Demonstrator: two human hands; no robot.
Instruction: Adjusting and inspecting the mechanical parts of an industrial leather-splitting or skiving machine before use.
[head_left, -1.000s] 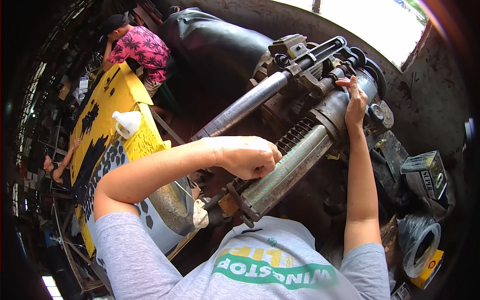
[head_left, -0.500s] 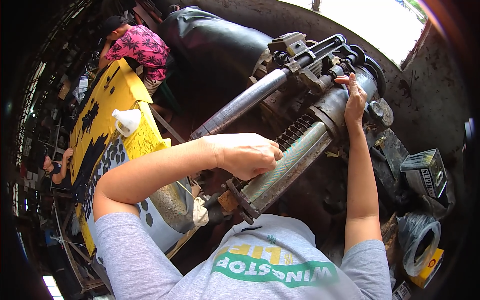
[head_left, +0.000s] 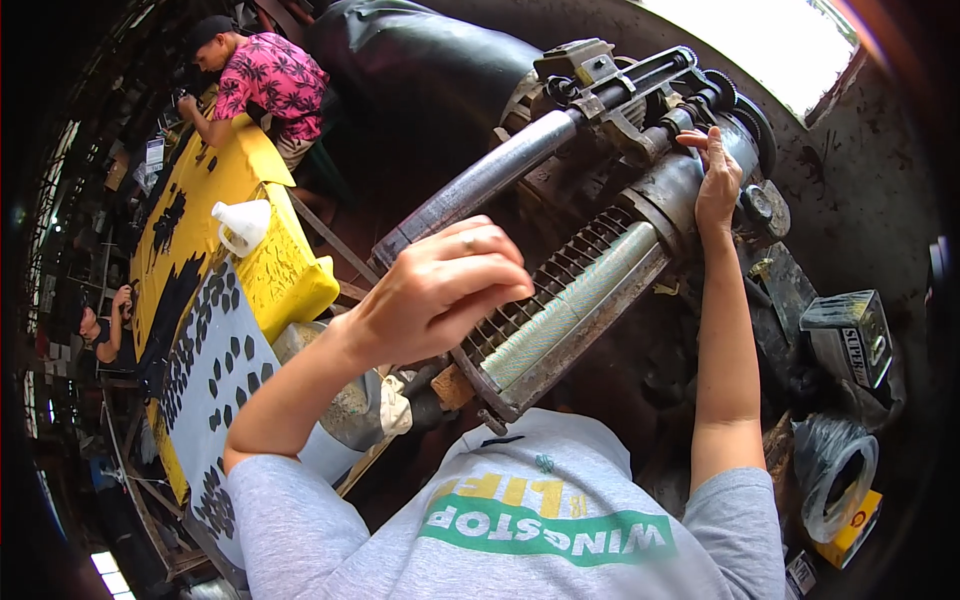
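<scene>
In front of me lies a worn metal machine with a long open bed. A dark row of coil-like rungs (head_left: 548, 275) runs along this bed beside a pale, fine-ribbed strip (head_left: 575, 305). Above the near end of the rungs hangs my left hand (head_left: 440, 290), its fingers curled in and pinched; whatever they hold, if anything, is hidden. My right hand (head_left: 718, 190) rests against the grey cylindrical housing (head_left: 675, 195) at the machine's far end, fingers stretched out and grasping nothing. Beyond it sit the machine's dark gears (head_left: 750, 130). A smooth metal bar (head_left: 480, 185) slants down on the left.
At left, a yellow-covered table (head_left: 262, 165) bears a white plastic bottle (head_left: 242, 225) and a sheet with several dark cut pieces (head_left: 225, 385). Two people work along it. Right of me are a box-shaped tin (head_left: 850, 340), clear coiled tubing (head_left: 835, 480) and a yellow box (head_left: 850, 535).
My left hand has lifted off the ribbed strip and moved up and left, uncovering more rungs. My right hand stays on the housing. The person in pink has raised their head.
</scene>
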